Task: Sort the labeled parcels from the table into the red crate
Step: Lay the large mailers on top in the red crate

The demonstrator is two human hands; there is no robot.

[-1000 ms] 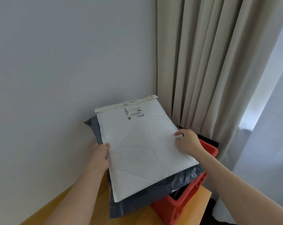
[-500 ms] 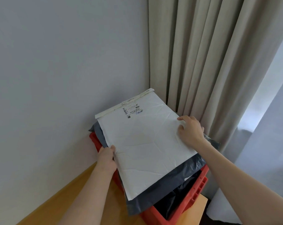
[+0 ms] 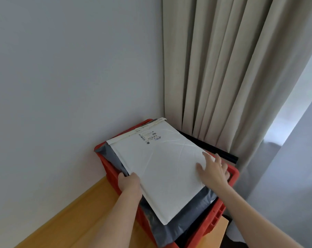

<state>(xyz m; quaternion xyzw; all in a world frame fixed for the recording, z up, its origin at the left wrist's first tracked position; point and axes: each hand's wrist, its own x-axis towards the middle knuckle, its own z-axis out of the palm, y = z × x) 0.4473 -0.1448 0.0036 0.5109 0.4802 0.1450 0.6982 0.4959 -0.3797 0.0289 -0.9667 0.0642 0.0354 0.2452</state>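
Crowding the red crate [image 3: 219, 214]: wall, curtain [image 3: 232, 77]; left hand [image 3: 129, 182] clamps white parcel [image 3: 162, 169], right hand [image 3: 213, 171] splayed.

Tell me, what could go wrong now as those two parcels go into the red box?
The white padded mailer and the grey poly bag under it look wider than the red crate, so they may perch on the rim and not settle. The left hand grips only their edge and the right hand lies flat on top; if let go, the stack could slide off towards the near side.
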